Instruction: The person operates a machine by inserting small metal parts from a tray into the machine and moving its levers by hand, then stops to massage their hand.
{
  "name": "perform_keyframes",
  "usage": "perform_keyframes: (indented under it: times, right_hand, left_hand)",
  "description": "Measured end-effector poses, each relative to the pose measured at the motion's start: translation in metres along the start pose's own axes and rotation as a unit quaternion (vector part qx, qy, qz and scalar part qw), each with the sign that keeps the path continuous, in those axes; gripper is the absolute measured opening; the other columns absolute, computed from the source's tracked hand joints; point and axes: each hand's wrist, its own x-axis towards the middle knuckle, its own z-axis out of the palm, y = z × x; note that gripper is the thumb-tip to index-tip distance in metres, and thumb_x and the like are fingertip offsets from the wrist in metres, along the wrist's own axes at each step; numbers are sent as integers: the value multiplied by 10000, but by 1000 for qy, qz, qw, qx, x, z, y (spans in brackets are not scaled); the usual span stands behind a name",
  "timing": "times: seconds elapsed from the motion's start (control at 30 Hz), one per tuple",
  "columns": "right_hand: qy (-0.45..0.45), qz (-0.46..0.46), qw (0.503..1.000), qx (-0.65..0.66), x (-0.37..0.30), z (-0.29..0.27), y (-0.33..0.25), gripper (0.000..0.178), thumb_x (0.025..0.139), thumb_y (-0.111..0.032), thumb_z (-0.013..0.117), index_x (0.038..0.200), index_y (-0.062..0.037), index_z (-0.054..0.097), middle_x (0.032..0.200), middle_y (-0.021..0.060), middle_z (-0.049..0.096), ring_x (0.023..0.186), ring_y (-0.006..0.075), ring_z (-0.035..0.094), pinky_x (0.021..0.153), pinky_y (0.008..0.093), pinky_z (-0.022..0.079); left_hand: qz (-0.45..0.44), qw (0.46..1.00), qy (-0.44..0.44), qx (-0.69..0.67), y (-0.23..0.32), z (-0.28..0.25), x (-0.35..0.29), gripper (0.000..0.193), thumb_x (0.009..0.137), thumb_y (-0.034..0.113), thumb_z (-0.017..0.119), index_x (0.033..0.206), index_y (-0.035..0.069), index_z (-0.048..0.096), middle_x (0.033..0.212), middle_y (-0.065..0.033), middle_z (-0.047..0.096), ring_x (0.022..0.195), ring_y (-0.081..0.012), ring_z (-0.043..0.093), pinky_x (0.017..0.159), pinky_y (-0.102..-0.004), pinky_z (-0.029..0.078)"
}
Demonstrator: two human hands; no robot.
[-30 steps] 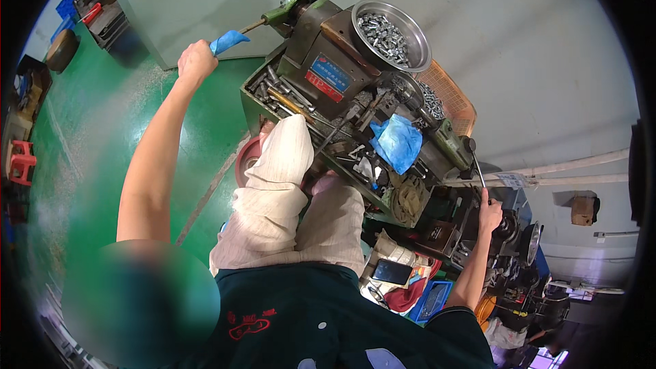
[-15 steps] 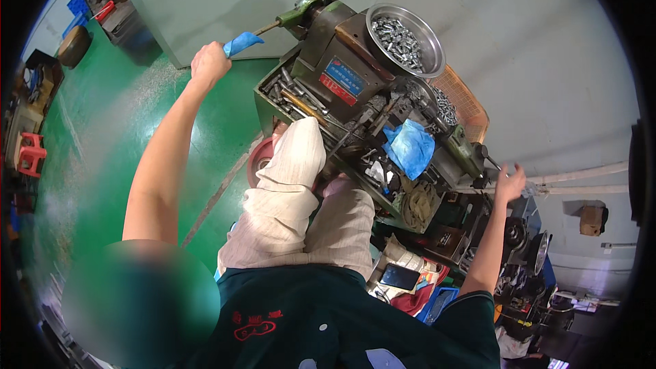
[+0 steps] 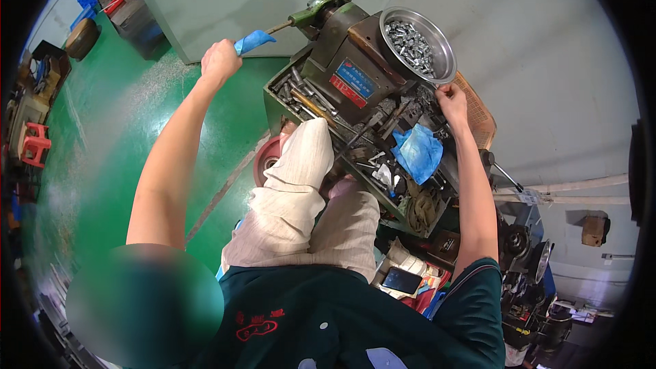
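Note:
My left hand (image 3: 221, 61) is closed round the end of a lever (image 3: 254, 42) whose grip is wrapped in blue; its rod runs to a green fitting on a small bench machine (image 3: 326, 61). Just below a round metal bowl (image 3: 449, 68) heaped with small shiny metal parts (image 3: 410, 48), my right hand (image 3: 452, 104) has its fingertips pinched together. Whatever they hold is too small to make out. A blue cloth (image 3: 418, 153) lies on the machine close to my right wrist.
An orange basket (image 3: 480, 113) stands behind my right hand. Tools and metal rods (image 3: 311, 92) fill a tray on the machine's left. A phone (image 3: 402, 280) lies among items at my right. Red stools (image 3: 35, 143) stand on the green floor at far left.
My right hand has moved from the machine's right end, up and left to just below the bowl, its fingers closing to a pinch. My left hand stays on the lever.

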Motion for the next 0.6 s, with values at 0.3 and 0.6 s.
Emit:
perform_keyframes:
  times: [0.3,0.6]
  right_hand:
    - [-100,-21,994,37,1,22,9,149,706,-103,592,786,22,580,703,43,573,651,116,513,610,262,413]
    - [-88,-62,989,97,13,31,6,290,642,-55,633,905,57,588,868,112,626,803,187,572,755,294,440]
  left_hand:
    - [-4,1000,-3,0,1,0,-1,228,692,111,575,912,103,634,853,-151,626,822,-322,599,731,-406,478]
    - [-7,1000,4,-6,2,0,-4,240,691,127,587,925,113,636,846,-148,626,815,-317,601,734,-403,479]
